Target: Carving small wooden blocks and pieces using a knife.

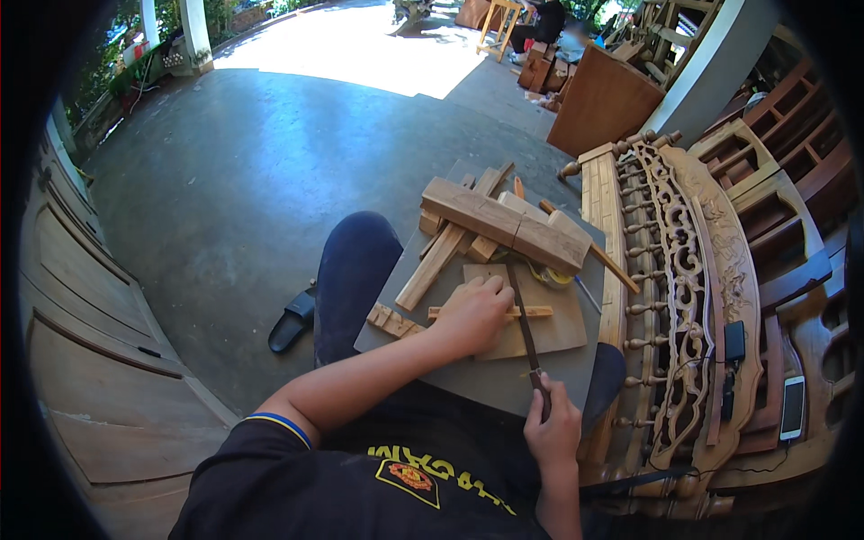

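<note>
My right hand [553, 423] is closed round the brown handle of a long, narrow, dark-bladed hand tool [525, 326]; whether it is a file or a thin saw I cannot tell. Its blade points away from me and crosses a slim wooden strip [538, 311]. On that strip my left hand [472, 315] presses down, fingers bent, just left of the blade. Beneath the strip lies a flat wooden board [562, 331], resting on a grey work panel [450, 376] across my lap. What the left fingertips grip is partly hidden by the hand.
Beyond my hands a thick wooden block [504, 220] lies over several wooden pieces on the panel. A carved wooden bench back [679, 243] stands at my right, with a white phone [792, 408] beside it. A black sandal [292, 321] is on the floor. Another person [543, 22] sits far off.
</note>
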`<action>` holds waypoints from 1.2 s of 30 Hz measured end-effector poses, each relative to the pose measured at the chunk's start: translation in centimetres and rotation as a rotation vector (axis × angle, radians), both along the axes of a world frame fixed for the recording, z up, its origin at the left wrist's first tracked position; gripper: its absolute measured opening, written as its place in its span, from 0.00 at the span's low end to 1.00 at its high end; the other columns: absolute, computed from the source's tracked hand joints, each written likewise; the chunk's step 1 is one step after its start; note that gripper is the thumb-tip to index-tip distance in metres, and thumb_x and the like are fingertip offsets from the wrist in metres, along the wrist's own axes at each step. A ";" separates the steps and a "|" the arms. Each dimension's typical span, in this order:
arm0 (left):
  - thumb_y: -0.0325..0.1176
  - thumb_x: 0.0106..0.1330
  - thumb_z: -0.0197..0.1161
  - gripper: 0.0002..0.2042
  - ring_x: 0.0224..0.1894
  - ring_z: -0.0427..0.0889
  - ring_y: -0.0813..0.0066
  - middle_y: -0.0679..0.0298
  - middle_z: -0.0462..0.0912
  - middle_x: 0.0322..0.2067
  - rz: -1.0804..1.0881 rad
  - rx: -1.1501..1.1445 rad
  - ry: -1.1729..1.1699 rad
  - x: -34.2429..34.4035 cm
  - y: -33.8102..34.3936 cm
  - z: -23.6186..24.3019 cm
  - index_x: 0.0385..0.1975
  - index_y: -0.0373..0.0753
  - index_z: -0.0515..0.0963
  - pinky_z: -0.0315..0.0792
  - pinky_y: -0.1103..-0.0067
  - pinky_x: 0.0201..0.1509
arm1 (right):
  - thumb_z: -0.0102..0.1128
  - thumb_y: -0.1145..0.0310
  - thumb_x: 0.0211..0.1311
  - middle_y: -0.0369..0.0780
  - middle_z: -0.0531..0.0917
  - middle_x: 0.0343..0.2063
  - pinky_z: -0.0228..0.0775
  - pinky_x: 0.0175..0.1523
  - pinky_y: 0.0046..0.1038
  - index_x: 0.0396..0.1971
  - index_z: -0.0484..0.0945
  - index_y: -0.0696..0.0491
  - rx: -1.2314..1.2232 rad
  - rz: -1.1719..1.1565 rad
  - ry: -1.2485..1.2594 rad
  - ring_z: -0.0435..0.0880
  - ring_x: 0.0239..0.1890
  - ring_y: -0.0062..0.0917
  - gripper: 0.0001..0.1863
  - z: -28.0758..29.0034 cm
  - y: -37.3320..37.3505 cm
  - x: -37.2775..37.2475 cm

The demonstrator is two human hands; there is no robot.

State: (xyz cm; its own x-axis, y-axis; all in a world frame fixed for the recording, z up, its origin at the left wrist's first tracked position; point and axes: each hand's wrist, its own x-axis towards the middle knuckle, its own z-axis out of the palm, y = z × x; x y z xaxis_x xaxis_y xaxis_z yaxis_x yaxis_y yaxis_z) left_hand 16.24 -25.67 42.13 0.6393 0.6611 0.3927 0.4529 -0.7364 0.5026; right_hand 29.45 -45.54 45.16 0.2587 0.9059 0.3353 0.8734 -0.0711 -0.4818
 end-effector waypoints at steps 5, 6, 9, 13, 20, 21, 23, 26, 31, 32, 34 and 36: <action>0.33 0.62 0.67 0.08 0.43 0.80 0.48 0.52 0.79 0.38 0.027 -0.001 -0.026 0.3 0.3 -0.1 0.35 0.37 0.78 0.75 0.59 0.47 | 0.62 0.78 0.66 0.52 0.88 0.39 0.82 0.42 0.40 0.46 0.78 0.59 0.016 -0.024 0.032 0.89 0.40 0.49 0.10 0.9 -4.7 0.2; 0.32 0.62 0.67 0.08 0.43 0.80 0.48 0.52 0.78 0.37 0.011 0.004 -0.074 0.4 0.5 0.3 0.34 0.36 0.78 0.75 0.59 0.46 | 0.61 0.78 0.66 0.52 0.88 0.39 0.82 0.42 0.40 0.46 0.78 0.58 0.052 -0.013 0.024 0.89 0.40 0.49 0.10 0.7 -4.6 0.2; 0.32 0.62 0.67 0.08 0.44 0.80 0.49 0.54 0.78 0.37 -0.020 0.036 -0.021 -0.1 0.9 0.7 0.34 0.37 0.78 0.75 0.61 0.49 | 0.61 0.78 0.67 0.51 0.88 0.39 0.82 0.41 0.40 0.47 0.79 0.58 -0.011 -0.046 0.046 0.89 0.40 0.48 0.10 0.7 -1.4 -0.1; 0.33 0.62 0.68 0.08 0.45 0.80 0.50 0.55 0.78 0.37 -0.004 -0.036 0.004 0.2 0.4 0.5 0.35 0.38 0.78 0.75 0.61 0.50 | 0.60 0.78 0.67 0.51 0.88 0.39 0.82 0.40 0.39 0.47 0.79 0.58 0.044 0.010 0.022 0.89 0.38 0.48 0.10 0.1 -0.3 0.3; 0.32 0.63 0.68 0.08 0.45 0.80 0.49 0.55 0.79 0.36 -0.037 0.004 0.000 -0.1 0.4 0.5 0.35 0.36 0.79 0.75 0.62 0.50 | 0.59 0.78 0.67 0.49 0.88 0.37 0.82 0.38 0.41 0.50 0.78 0.56 0.037 0.002 0.008 0.88 0.37 0.47 0.12 0.6 -3.5 -0.5; 0.32 0.63 0.68 0.08 0.45 0.80 0.49 0.55 0.79 0.36 -0.040 0.032 0.001 -0.1 0.6 0.5 0.35 0.36 0.79 0.75 0.62 0.50 | 0.59 0.78 0.67 0.49 0.88 0.37 0.82 0.38 0.42 0.50 0.77 0.56 -0.003 0.009 0.006 0.88 0.37 0.47 0.12 0.7 -2.1 -0.5; 0.32 0.63 0.68 0.08 0.45 0.80 0.49 0.54 0.79 0.36 -0.059 0.022 -0.001 0.3 0.7 0.5 0.36 0.36 0.79 0.75 0.62 0.50 | 0.59 0.78 0.67 0.49 0.87 0.38 0.81 0.37 0.43 0.50 0.77 0.56 0.029 0.030 0.001 0.88 0.37 0.47 0.13 0.1 -0.4 0.3; 0.32 0.63 0.68 0.08 0.45 0.80 0.49 0.54 0.79 0.36 -0.041 -0.014 -0.006 0.1 0.4 0.5 0.37 0.36 0.79 0.75 0.62 0.49 | 0.59 0.78 0.67 0.49 0.87 0.39 0.81 0.37 0.43 0.50 0.76 0.56 -0.010 0.030 -0.033 0.88 0.36 0.48 0.13 0.2 -0.9 0.4; 0.32 0.63 0.68 0.08 0.44 0.81 0.50 0.55 0.79 0.36 -0.053 0.055 -0.012 0.0 1.0 0.3 0.37 0.37 0.80 0.76 0.62 0.49 | 0.60 0.76 0.68 0.49 0.88 0.38 0.81 0.36 0.42 0.50 0.77 0.57 0.079 0.023 -0.011 0.88 0.36 0.47 0.12 0.3 -3.2 -0.6; 0.32 0.63 0.68 0.08 0.44 0.81 0.50 0.55 0.79 0.36 -0.056 0.051 -0.010 -0.3 0.9 0.4 0.37 0.37 0.80 0.76 0.62 0.49 | 0.59 0.77 0.68 0.49 0.87 0.37 0.81 0.36 0.42 0.50 0.77 0.57 0.045 0.029 -0.016 0.88 0.35 0.47 0.12 0.5 -2.2 -0.5; 0.32 0.63 0.68 0.08 0.44 0.81 0.50 0.55 0.79 0.37 -0.091 -0.017 -0.014 -0.2 1.0 0.9 0.37 0.37 0.79 0.75 0.62 0.49 | 0.59 0.77 0.68 0.49 0.87 0.37 0.80 0.36 0.43 0.51 0.77 0.57 0.018 0.048 0.015 0.87 0.35 0.48 0.13 0.0 0.4 0.1; 0.32 0.63 0.68 0.08 0.45 0.81 0.50 0.55 0.79 0.37 -0.071 -0.014 -0.016 0.1 0.8 0.7 0.37 0.36 0.79 0.75 0.62 0.49 | 0.58 0.77 0.68 0.50 0.87 0.36 0.80 0.36 0.43 0.51 0.77 0.57 0.022 0.044 0.017 0.87 0.35 0.48 0.13 -0.1 0.6 0.3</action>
State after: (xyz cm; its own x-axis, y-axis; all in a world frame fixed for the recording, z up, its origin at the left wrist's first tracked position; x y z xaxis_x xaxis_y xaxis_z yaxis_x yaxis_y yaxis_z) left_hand 16.37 -24.91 42.79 0.6786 0.6199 0.3939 0.3919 -0.7592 0.5197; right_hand 29.72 -44.95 45.05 0.2251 0.9088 0.3514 0.8670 -0.0222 -0.4978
